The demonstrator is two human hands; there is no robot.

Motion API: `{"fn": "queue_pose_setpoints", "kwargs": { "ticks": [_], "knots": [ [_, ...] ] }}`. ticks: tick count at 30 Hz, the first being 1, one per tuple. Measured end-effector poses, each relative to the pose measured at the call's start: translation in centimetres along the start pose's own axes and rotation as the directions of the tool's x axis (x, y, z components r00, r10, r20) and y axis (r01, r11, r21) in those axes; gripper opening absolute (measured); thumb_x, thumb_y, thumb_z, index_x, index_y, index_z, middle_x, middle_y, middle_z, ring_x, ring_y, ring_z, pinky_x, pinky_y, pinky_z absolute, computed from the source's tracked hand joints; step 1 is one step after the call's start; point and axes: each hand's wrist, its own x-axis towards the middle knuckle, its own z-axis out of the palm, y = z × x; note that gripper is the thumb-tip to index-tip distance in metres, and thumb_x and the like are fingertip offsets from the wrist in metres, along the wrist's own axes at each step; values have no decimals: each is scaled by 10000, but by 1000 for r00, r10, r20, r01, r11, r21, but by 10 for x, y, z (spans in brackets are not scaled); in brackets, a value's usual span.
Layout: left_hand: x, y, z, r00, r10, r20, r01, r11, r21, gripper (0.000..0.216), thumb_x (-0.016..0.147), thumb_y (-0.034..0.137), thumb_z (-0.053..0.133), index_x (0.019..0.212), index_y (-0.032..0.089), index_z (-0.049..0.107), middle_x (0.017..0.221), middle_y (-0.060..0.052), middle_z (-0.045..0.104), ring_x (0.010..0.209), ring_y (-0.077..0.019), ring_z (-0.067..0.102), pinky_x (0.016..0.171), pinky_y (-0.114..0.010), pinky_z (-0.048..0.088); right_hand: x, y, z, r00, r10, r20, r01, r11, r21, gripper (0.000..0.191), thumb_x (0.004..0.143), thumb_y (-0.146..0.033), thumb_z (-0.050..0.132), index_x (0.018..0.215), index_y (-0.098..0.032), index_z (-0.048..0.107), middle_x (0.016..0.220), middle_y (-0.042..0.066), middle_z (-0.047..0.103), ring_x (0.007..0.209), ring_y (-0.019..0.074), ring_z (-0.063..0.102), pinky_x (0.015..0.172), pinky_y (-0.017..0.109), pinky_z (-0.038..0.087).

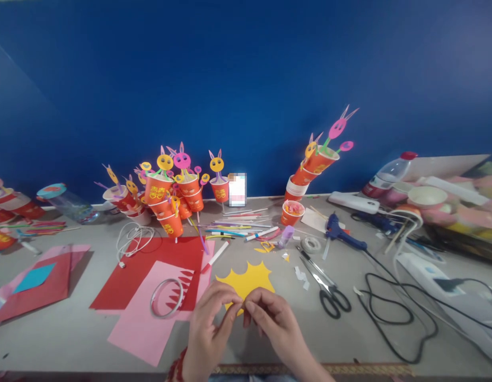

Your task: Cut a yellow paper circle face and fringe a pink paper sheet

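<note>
My left hand (216,317) and my right hand (272,318) meet near the table's front edge, thumb and fingers pinched in both. Whatever sits between the fingertips is too small or hidden to make out. Just beyond and partly under them lies a yellow sheet of paper (246,279) with scalloped cut edges. To the left, a silvery ring (154,302) rests on pink paper (140,334) with a zigzag cut edge, which overlaps red paper (122,281). Scissors (325,286) with black handles lie to the right of my hands.
Orange paper cups (156,188) with bunny-faced paper figures stand along the blue wall. A blue glue gun (345,232), a looped black cable (369,305) and a power strip (432,276) occupy the right side. Markers (216,257), a tape roll (310,244) and a cup of scraps (292,213) lie mid-table.
</note>
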Motion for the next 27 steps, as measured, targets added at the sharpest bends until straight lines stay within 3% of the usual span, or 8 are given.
{"fn": "queue_pose_setpoints", "kwargs": {
  "ticks": [9, 14, 19, 23, 27],
  "knots": [
    [-5, -6, 3, 990, 138, 21, -139, 990, 41, 279, 906, 34, 551, 1105, 212, 632, 962, -52, 648, 919, -178, 615, 855, -297, 498, 2, 5, 0, 995, -60, -77, 55, 996, -74, 394, 925, -496, 577, 691, -178, 577, 595, -13, 569, 491, 92, 414, 486, 210, 343],
    [-9, -8, 11, 998, -59, -27, 54, 983, -175, 162, 902, 103, 611, 982, 233, 666, 913, -27, 632, 868, -163, 616, 766, -255, 508, -1, 10, 5, 986, -109, -127, 90, 986, -143, 378, 933, -481, 566, 700, -183, 573, 582, -6, 584, 488, 102, 461, 485, 212, 364],
    [-10, -9, 20, 975, -221, 19, 202, 853, -482, 73, 908, 180, 629, 877, 212, 688, 808, -15, 585, 781, -150, 587, 700, -239, 489, -2, 16, 7, 968, -177, -176, 141, 970, -196, 402, 920, -490, 577, 657, -189, 542, 587, 3, 575, 535, 123, 516, 516, 221, 393],
    [-16, -15, 25, 952, -292, 87, 278, 716, -641, 65, 905, 231, 643, 848, 200, 654, 807, -10, 541, 747, -146, 555, 665, -245, 488, 1, 23, 6, 979, -134, -154, 122, 989, -83, 476, 872, -548, 626, 589, -208, 450, 519, -35, 495, 494, 113, 481, 495, 220, 367],
    [-22, -20, 31, 915, -375, 147, 369, 633, -681, 153, 929, 333, 605, 864, 196, 588, 833, -16, 525, 727, -146, 540, 663, -258, 485, 3, 29, 7, 999, -9, -41, 13, 996, 93, 523, 830, -630, 629, 604, -220, 396, 502, -67, 443, 456, 91, 425, 472, 210, 334]
  ]
}}
